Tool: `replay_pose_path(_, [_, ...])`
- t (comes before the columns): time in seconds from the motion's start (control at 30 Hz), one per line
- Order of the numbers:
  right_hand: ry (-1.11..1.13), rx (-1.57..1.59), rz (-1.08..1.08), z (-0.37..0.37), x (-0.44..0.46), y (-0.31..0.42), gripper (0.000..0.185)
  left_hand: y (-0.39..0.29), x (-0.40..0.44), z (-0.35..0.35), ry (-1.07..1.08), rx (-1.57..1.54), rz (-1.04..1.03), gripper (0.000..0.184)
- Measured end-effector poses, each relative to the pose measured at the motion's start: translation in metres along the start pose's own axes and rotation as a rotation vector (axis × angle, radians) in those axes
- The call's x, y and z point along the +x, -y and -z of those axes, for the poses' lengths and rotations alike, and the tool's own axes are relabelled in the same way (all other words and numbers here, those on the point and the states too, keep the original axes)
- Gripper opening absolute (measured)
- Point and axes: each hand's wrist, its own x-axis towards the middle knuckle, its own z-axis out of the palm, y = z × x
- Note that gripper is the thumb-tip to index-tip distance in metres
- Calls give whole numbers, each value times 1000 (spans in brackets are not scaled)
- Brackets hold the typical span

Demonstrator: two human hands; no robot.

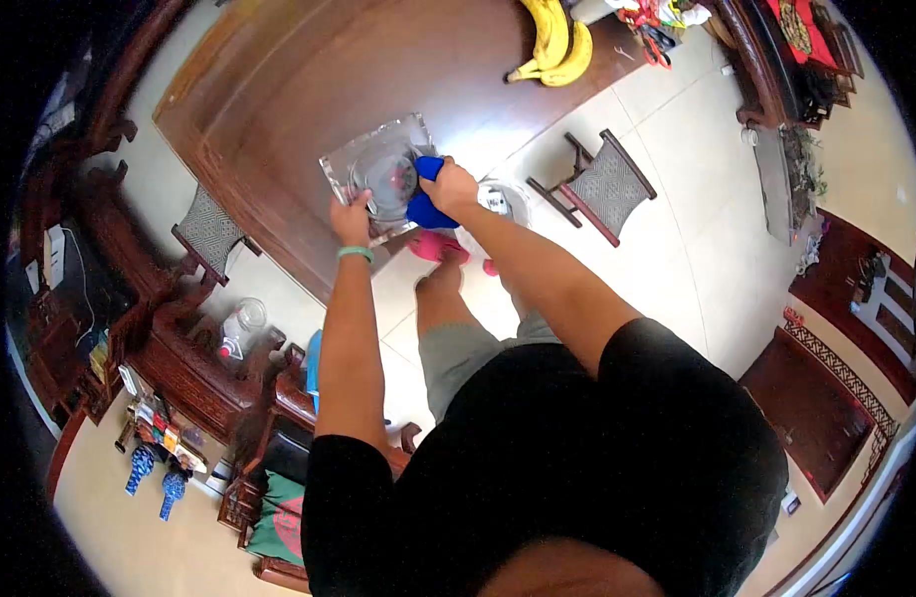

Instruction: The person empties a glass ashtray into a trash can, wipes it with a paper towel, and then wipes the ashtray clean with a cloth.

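Note:
A square, clear glass dish [388, 149] with a round hollow is at the near edge of the brown wooden table [309, 80]. On its near left side, my left hand [351, 217] grips the rim, thumb on top and the other fingers mostly hidden. My right hand [452, 187] is closed around a blue cloth [428, 209], which lies against the dish's right side. Part of the cloth hangs below the hand. Whether the dish rests on the table or is tilted up off it, I cannot tell.
Bananas [552, 45] and red-handled scissors [657, 45] lie at the table's far right. A whitish round bin [508, 199] stands beside my right forearm. Folding stools [612, 189] flank the table. On the left are carved wooden seats [194, 348] and a clear plastic jar [247, 316].

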Motion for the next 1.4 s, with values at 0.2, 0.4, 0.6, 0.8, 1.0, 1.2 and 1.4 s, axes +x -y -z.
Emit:
replay_pose_path(0.2, [3,-121,126,4,15,12,54,4,-6,-4,-129,-25,-7,24])
replay_pose_path(0.4, [29,-179,180,8,37,19,56,27,6,-12,-248,-25,-37,31])
replay_pose_path(0.6, [66,-256,217,17,54,38,51,9,6,-18,-364,107,-13,33])
replay_pose_path(0.8, [156,-175,415,17,92,45,49,-6,2,-29,-531,-84,59,31])
replay_pose_path(1.0, [329,-122,605,18,123,65,47,16,1,-45,-752,-112,78,32])
replay_pose_path(1.2, [414,-377,708,46,132,70,50,-7,-50,-88,-869,-119,264,33])
replay_pose_path(1.4, [716,-402,921,59,75,15,38,12,-179,-144,-1040,-676,332,31])
